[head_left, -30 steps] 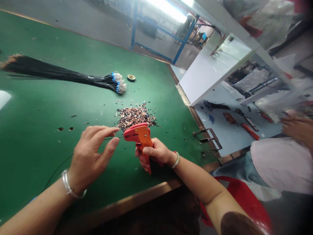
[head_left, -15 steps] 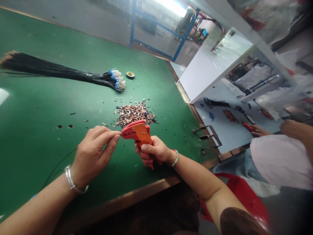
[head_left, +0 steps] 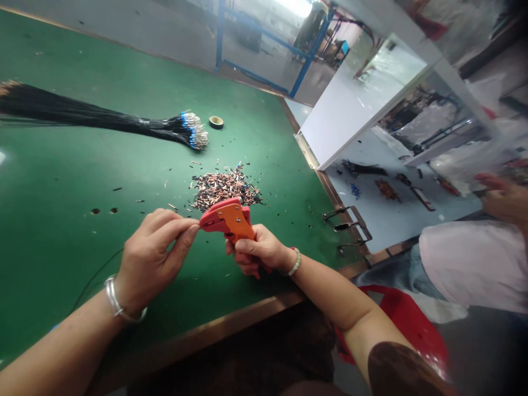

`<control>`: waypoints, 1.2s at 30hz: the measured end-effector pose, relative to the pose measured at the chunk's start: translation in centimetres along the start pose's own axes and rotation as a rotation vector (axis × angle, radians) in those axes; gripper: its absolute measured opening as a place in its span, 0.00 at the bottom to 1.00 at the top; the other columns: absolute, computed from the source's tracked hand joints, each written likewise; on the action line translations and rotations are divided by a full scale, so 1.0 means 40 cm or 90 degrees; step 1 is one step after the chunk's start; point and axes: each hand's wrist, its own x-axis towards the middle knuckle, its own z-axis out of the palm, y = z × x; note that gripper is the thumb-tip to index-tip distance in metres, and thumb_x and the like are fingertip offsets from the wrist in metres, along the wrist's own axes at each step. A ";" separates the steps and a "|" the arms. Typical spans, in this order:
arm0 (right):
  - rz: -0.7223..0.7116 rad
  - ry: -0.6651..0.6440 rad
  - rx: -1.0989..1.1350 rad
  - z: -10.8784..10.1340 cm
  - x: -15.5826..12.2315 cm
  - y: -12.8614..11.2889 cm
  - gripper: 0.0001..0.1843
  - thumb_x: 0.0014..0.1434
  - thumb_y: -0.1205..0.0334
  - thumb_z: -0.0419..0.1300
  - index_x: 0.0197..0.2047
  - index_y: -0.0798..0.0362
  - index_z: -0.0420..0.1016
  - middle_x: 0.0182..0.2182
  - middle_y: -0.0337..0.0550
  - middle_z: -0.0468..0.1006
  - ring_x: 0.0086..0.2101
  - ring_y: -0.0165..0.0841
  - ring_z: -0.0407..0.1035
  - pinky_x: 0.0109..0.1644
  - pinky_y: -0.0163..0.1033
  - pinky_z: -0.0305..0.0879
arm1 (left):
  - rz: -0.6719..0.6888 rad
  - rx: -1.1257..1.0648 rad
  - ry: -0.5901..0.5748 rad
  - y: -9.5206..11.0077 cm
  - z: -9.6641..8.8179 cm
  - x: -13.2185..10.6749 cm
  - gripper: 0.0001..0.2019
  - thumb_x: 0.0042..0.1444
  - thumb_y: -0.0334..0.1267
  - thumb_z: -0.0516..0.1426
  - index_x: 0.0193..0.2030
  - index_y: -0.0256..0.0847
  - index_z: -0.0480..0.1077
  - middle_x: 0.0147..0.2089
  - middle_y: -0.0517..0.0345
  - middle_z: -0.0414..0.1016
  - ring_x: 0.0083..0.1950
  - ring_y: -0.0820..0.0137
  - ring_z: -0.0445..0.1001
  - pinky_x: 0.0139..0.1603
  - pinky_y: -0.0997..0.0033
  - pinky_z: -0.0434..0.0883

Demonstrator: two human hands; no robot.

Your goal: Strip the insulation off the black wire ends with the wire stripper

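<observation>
My right hand [head_left: 258,250] is wrapped round the handles of a red and orange wire stripper [head_left: 231,217], whose jaws point left. My left hand [head_left: 160,256] pinches a thin black wire [head_left: 95,279] right at those jaws. The wire runs back under the hand and down along the forearm; its end is hidden by the fingers and the jaws. Just beyond the tool lies a heap of wire scraps [head_left: 225,188], copper and black. Farther back rests a tied bundle of black wires [head_left: 111,116] with blue and silver terminals at its right end.
A roll of black tape [head_left: 216,122] lies beside the bundle on the green table [head_left: 53,165]. Metal clamps [head_left: 348,225] sit on the right edge. Past a white partition [head_left: 350,110], a co-worker's hand [head_left: 501,198] is over a pale table with scraps. A red stool [head_left: 408,324] stands below.
My view has shifted slightly, so my hands and the stripper appear a little farther left and higher. The co-worker's hand has drawn back, and a red tool there is out of its place.
</observation>
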 end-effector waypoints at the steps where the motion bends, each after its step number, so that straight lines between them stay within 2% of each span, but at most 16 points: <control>1: -0.001 -0.001 -0.004 -0.001 0.001 0.002 0.21 0.56 0.47 0.65 0.37 0.57 0.67 0.16 0.26 0.57 0.14 0.20 0.50 0.15 0.28 0.50 | 0.002 -0.002 0.001 0.000 0.000 0.000 0.04 0.59 0.29 0.58 0.41 0.39 0.72 0.35 0.60 0.70 0.34 0.74 0.68 0.37 0.73 0.67; 4: -0.014 -0.018 -0.015 -0.008 0.005 0.007 0.21 0.57 0.47 0.64 0.39 0.57 0.67 0.17 0.27 0.57 0.15 0.21 0.51 0.16 0.29 0.52 | 0.000 0.001 0.006 0.001 0.000 0.000 0.04 0.58 0.28 0.59 0.40 0.37 0.72 0.35 0.59 0.70 0.35 0.74 0.68 0.39 0.73 0.68; 7: -0.031 -0.076 -0.041 -0.026 0.007 -0.002 0.25 0.57 0.44 0.62 0.45 0.58 0.68 0.23 0.32 0.62 0.20 0.23 0.58 0.22 0.32 0.60 | -0.014 0.007 0.014 -0.002 0.000 0.000 0.03 0.58 0.29 0.59 0.39 0.36 0.72 0.34 0.59 0.70 0.35 0.75 0.68 0.39 0.74 0.68; 11: -0.083 -0.077 -0.139 -0.054 -0.012 -0.053 0.33 0.62 0.36 0.50 0.52 0.59 0.67 0.30 0.41 0.67 0.26 0.28 0.64 0.30 0.38 0.66 | -0.037 0.020 0.032 -0.017 -0.001 0.003 0.03 0.59 0.30 0.59 0.39 0.36 0.74 0.35 0.58 0.71 0.35 0.74 0.69 0.40 0.73 0.68; 13: -0.123 -0.055 -0.279 -0.055 -0.027 -0.079 0.34 0.63 0.36 0.48 0.54 0.59 0.67 0.33 0.44 0.69 0.30 0.29 0.65 0.34 0.39 0.66 | -0.050 0.044 0.049 -0.029 -0.001 0.005 0.03 0.59 0.31 0.59 0.38 0.35 0.74 0.34 0.57 0.72 0.35 0.73 0.69 0.39 0.72 0.67; 16: -0.199 -0.050 -0.635 -0.024 -0.043 -0.088 0.32 0.59 0.41 0.59 0.56 0.59 0.68 0.41 0.50 0.72 0.38 0.33 0.66 0.44 0.41 0.65 | -0.060 0.086 0.074 -0.047 -0.001 0.007 0.05 0.59 0.33 0.58 0.37 0.33 0.75 0.32 0.56 0.71 0.33 0.72 0.68 0.38 0.71 0.66; 19: -0.252 -0.089 -0.976 0.025 -0.043 -0.053 0.29 0.60 0.45 0.59 0.57 0.57 0.69 0.44 0.53 0.72 0.44 0.38 0.64 0.50 0.45 0.61 | -0.076 0.095 0.066 -0.058 0.001 0.007 0.06 0.60 0.34 0.58 0.37 0.34 0.75 0.32 0.56 0.71 0.33 0.71 0.68 0.37 0.70 0.66; 22: -0.261 -0.133 -1.129 0.053 -0.034 -0.016 0.29 0.63 0.42 0.55 0.56 0.55 0.70 0.43 0.51 0.73 0.44 0.39 0.63 0.48 0.44 0.60 | -0.085 0.100 0.055 -0.062 0.007 0.007 0.07 0.60 0.35 0.57 0.37 0.35 0.75 0.32 0.56 0.72 0.33 0.70 0.68 0.37 0.69 0.66; 24: -0.257 -0.103 -1.160 0.048 -0.030 -0.011 0.29 0.63 0.40 0.53 0.55 0.55 0.70 0.42 0.51 0.73 0.43 0.38 0.63 0.46 0.42 0.60 | -0.076 0.108 0.049 -0.064 0.011 0.006 0.07 0.61 0.36 0.57 0.36 0.36 0.75 0.32 0.56 0.72 0.33 0.70 0.69 0.38 0.69 0.67; 29: -0.216 0.106 -1.218 -0.020 -0.039 -0.057 0.26 0.62 0.43 0.56 0.52 0.56 0.73 0.40 0.51 0.73 0.40 0.38 0.63 0.45 0.43 0.59 | -0.072 0.116 0.046 -0.070 0.018 0.004 0.08 0.61 0.38 0.56 0.35 0.38 0.74 0.33 0.55 0.73 0.33 0.69 0.70 0.37 0.69 0.67; 32: -0.233 0.194 -1.178 -0.053 -0.049 -0.081 0.23 0.61 0.47 0.59 0.50 0.57 0.74 0.41 0.52 0.73 0.41 0.39 0.64 0.48 0.46 0.60 | -0.086 0.112 0.045 -0.069 0.018 0.002 0.08 0.60 0.39 0.56 0.35 0.39 0.74 0.33 0.56 0.74 0.34 0.69 0.71 0.38 0.68 0.68; 34: -0.257 0.186 -1.079 -0.057 -0.054 -0.087 0.23 0.59 0.48 0.62 0.51 0.57 0.75 0.42 0.51 0.73 0.42 0.38 0.65 0.49 0.46 0.62 | -0.098 0.098 0.032 -0.066 0.015 0.001 0.08 0.60 0.40 0.57 0.36 0.40 0.75 0.33 0.56 0.74 0.34 0.69 0.71 0.39 0.68 0.68; 36: -0.268 0.122 -0.930 -0.050 -0.056 -0.090 0.25 0.56 0.48 0.64 0.51 0.56 0.75 0.42 0.50 0.73 0.42 0.36 0.66 0.48 0.43 0.63 | -0.107 0.080 0.019 -0.062 0.010 0.002 0.07 0.59 0.40 0.58 0.39 0.42 0.76 0.34 0.57 0.74 0.34 0.70 0.70 0.38 0.68 0.68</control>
